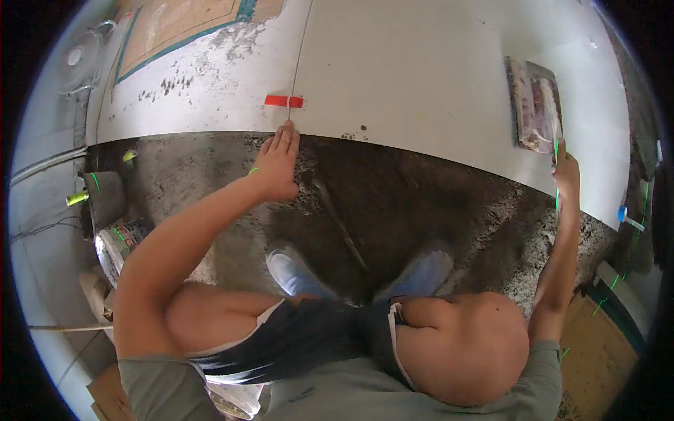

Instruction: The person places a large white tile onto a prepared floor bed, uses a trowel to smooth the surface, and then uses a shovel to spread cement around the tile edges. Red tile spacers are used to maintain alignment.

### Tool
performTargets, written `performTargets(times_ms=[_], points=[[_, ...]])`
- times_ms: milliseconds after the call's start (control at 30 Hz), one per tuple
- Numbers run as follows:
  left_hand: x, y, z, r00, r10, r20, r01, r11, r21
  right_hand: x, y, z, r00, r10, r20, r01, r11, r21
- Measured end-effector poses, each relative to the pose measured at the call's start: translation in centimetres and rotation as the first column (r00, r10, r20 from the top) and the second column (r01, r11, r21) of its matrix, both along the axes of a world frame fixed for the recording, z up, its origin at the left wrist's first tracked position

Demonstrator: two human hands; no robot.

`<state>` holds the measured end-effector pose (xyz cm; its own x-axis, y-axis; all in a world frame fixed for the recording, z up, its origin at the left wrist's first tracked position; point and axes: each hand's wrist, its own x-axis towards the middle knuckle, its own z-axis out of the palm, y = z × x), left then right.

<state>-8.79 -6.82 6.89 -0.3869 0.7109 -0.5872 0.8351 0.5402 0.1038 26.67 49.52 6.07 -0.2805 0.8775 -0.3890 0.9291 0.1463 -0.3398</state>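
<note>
My left hand [279, 167] is stretched forward with its fingers extended. Its fingertips meet the near edge of a large pale tile [414, 77], right at the seam with a white, stained tile [182, 105]. Just beyond them, a strip of red tape [284, 102] crosses that seam. At the right, my right hand [566, 174] is closed at the near end of a rectangular, plaster-smeared float [537, 105]. The float's broad face shows above the pale tile; whether it touches the tile I cannot tell.
Dark, rough floor [393, 189] lies between the tiles and my shoes [298, 272]. A bucket [116, 245] stands at the left, below a fan [76, 59]. A blue-capped object [625, 216] is at the far right. Brown board [597, 358] lies lower right. Green laser lines cross both sides.
</note>
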Motion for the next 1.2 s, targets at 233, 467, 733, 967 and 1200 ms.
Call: performTargets(times_ms=[233,467,733,967,1200], points=[[0.1,0.1,-0.4,0.999,0.034,0.027,-0.031,0.994,-0.103,-11.1,-14.8,2.1,0.801,0.579,0.15,-0.597,0.759,0.261],[0.4,-0.1,0.4,0.999,0.035,0.02,-0.033,0.994,-0.103,-19.8,-18.9,7.5,0.701,0.713,0.02,-0.713,0.699,0.042],[0.3,1.0,0.7,1.0,0.015,0.013,-0.012,0.983,-0.182,-22.0,-18.4,8.4,0.678,0.73,0.081,-0.721,0.683,-0.117],[-0.3,0.7,0.8,0.998,0.017,0.059,-0.009,0.99,-0.143,-17.4,-17.9,4.7,0.675,0.701,0.23,-0.723,0.69,0.02],[-6.5,-5.2,1.7,0.978,0.115,-0.172,-0.101,0.991,0.086,-17.3,-18.6,5.2,0.802,0.583,0.131,-0.576,0.812,-0.094]])
